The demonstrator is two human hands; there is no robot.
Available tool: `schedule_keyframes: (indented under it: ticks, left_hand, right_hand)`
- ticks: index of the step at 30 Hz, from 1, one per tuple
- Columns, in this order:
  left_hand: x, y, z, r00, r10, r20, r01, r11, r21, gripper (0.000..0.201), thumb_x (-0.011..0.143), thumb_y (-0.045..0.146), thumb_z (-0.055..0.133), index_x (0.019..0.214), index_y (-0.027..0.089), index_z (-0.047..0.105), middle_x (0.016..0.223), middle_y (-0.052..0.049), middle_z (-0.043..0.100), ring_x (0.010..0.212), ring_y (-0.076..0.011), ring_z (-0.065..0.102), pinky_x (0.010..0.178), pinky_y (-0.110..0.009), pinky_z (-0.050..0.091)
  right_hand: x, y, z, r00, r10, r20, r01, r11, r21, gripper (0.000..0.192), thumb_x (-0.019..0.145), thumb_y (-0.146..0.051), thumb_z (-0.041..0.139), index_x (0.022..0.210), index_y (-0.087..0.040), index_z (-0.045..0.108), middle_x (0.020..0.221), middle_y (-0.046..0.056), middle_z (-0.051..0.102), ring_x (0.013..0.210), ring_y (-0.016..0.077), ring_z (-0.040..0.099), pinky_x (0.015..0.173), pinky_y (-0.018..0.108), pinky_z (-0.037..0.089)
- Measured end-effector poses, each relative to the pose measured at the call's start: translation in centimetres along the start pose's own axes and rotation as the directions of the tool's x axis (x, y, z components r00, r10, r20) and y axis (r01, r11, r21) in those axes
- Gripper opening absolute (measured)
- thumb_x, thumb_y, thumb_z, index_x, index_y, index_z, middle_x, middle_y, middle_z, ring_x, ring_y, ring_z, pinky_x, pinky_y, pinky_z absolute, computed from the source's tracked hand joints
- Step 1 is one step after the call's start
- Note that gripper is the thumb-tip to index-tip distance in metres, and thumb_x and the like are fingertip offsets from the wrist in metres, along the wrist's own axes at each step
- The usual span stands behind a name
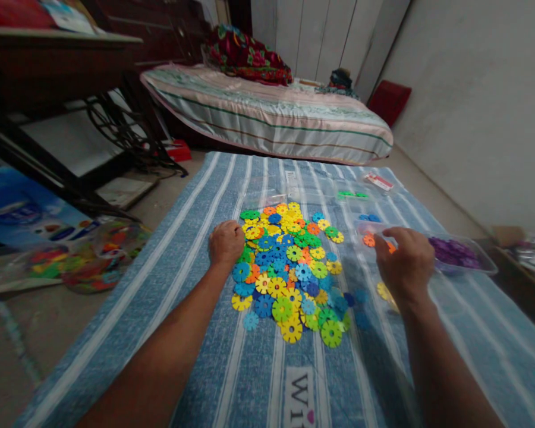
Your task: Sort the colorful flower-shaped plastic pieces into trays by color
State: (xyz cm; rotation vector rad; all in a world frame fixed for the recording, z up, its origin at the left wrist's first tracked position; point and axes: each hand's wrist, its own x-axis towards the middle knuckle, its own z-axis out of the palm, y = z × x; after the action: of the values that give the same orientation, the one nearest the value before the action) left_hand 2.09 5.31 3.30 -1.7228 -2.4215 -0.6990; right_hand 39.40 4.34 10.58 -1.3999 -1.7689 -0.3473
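Hands at the pile of plastic discs

Your left hand [225,242] rests clenched, knuckles up, at the left edge of the pile of notched plastic discs [289,270] on the blue striped mat [249,368]; whether its fingers hold a disc you cannot tell. Your right hand [405,261] hovers right of the pile, over a clear tray with orange discs [369,239], its fingers curled; a grasp cannot be made out. Just beyond sits a clear tray of purple discs [455,252]. Farther off lie small clear bags [352,193], then the bed [267,113].
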Motion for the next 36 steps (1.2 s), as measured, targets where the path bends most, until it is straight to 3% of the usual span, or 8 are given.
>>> schedule_keyframes:
  ticks: [4, 8, 12, 16, 20, 26, 29, 36]
  left_hand:
    - [0.0, 0.0, 0.1, 1.000, -0.003, 0.001, 0.003, 1.000, -0.003, 0.022, 0.087, 0.021, 0.039, 0.072, 0.022, 0.056, 0.095, -0.010, 0.071, 0.097, -0.0242, 0.063, 0.087, -0.036, 0.045]
    - [0.0, -0.1, 0.3, 1.000, 0.007, -0.015, -0.007, 1.000, -0.015, 0.022, 0.086, 0.020, 0.041, 0.072, 0.022, 0.057, 0.093, -0.009, 0.070, 0.096, -0.0235, 0.063, 0.088, -0.036, 0.045]
    - [0.0, -0.2, 0.5, 1.000, -0.003, -0.029, 0.003, 1.000, -0.029, 0.022, 0.086, 0.020, 0.041, 0.074, 0.021, 0.059, 0.096, -0.010, 0.072, 0.099, -0.0244, 0.063, 0.088, -0.037, 0.046]
    - [0.0, -0.2, 0.6, 0.999, -0.003, -0.037, 0.002, 0.999, -0.033, 0.023, 0.086, 0.021, 0.042, 0.075, 0.021, 0.061, 0.097, -0.010, 0.072, 0.099, -0.0249, 0.063, 0.088, -0.037, 0.046]
    - [-0.1, -0.1, 0.6, 0.999, -0.010, -0.042, 0.008, 0.999, -0.044, 0.023, 0.085, 0.019, 0.042, 0.076, 0.021, 0.062, 0.097, -0.010, 0.073, 0.100, -0.0249, 0.064, 0.089, -0.038, 0.047]
    - [-0.2, 0.0, 0.4, 1.000, -0.003, -0.027, 0.003, 1.000, -0.024, 0.022, 0.086, 0.020, 0.043, 0.076, 0.021, 0.062, 0.096, -0.010, 0.073, 0.099, -0.0243, 0.064, 0.088, -0.037, 0.046]
    - [-0.2, 0.1, 0.4, 1.000, -0.006, -0.024, 0.006, 1.000, -0.029, 0.022, 0.086, 0.020, 0.043, 0.076, 0.021, 0.062, 0.097, -0.010, 0.073, 0.098, -0.0243, 0.064, 0.088, -0.036, 0.046]
    - [-0.2, 0.2, 0.0, 1.000, -0.004, 0.007, 0.004, 1.000, -0.007, 0.023, 0.087, 0.020, 0.041, 0.074, 0.021, 0.060, 0.097, -0.010, 0.072, 0.098, -0.0243, 0.063, 0.087, -0.036, 0.045]
  right_hand:
    - [-2.0, -2.1, 0.8, 0.980, -0.160, 0.117, 0.140, 0.977, 0.163, 0.014, 0.093, -0.025, 0.057, 0.082, -0.021, 0.065, 0.084, 0.008, 0.069, 0.082, 0.0242, 0.062, 0.078, 0.038, 0.048]
    - [-5.4, -6.0, 2.5, 0.894, -0.334, 0.298, 0.218, 0.906, 0.362, 0.016, 0.093, -0.018, 0.055, 0.088, -0.021, 0.070, 0.096, 0.010, 0.070, 0.094, 0.0237, 0.063, 0.083, 0.037, 0.051]
    - [-7.0, -8.8, 4.0, 0.808, -0.424, 0.410, 0.240, 0.871, 0.428, 0.017, 0.092, -0.016, 0.057, 0.093, -0.022, 0.073, 0.109, 0.011, 0.070, 0.114, 0.0267, 0.059, 0.096, 0.041, 0.050]
    - [-6.9, -10.2, 4.5, 0.728, -0.391, 0.563, 0.214, 0.910, 0.355, 0.020, 0.090, -0.020, 0.065, 0.108, -0.021, 0.073, 0.126, 0.013, 0.065, 0.131, 0.0315, 0.048, 0.104, 0.047, 0.046]
    - [-6.2, -10.7, 4.0, 0.645, -0.352, 0.678, 0.212, 0.935, 0.283, 0.032, 0.087, -0.026, 0.071, 0.119, -0.020, 0.071, 0.138, 0.014, 0.059, 0.136, 0.0337, 0.043, 0.108, 0.049, 0.043]
    - [-4.9, -11.5, 2.7, 0.547, -0.288, 0.786, 0.236, 0.954, 0.185, 0.029, 0.088, -0.035, 0.071, 0.111, -0.018, 0.075, 0.143, 0.016, 0.055, 0.139, 0.0372, 0.040, 0.109, 0.049, 0.040]
    - [-4.6, -12.1, 2.4, 0.527, -0.254, 0.811, 0.236, 0.960, 0.148, 0.028, 0.089, -0.038, 0.070, 0.108, -0.017, 0.075, 0.138, 0.016, 0.058, 0.137, 0.0359, 0.042, 0.108, 0.048, 0.040]
    - [-4.8, -12.8, 2.8, 0.530, -0.219, 0.819, 0.170, 0.974, 0.150, 0.026, 0.088, -0.033, 0.069, 0.105, -0.015, 0.074, 0.135, 0.016, 0.060, 0.134, 0.0332, 0.043, 0.107, 0.045, 0.040]
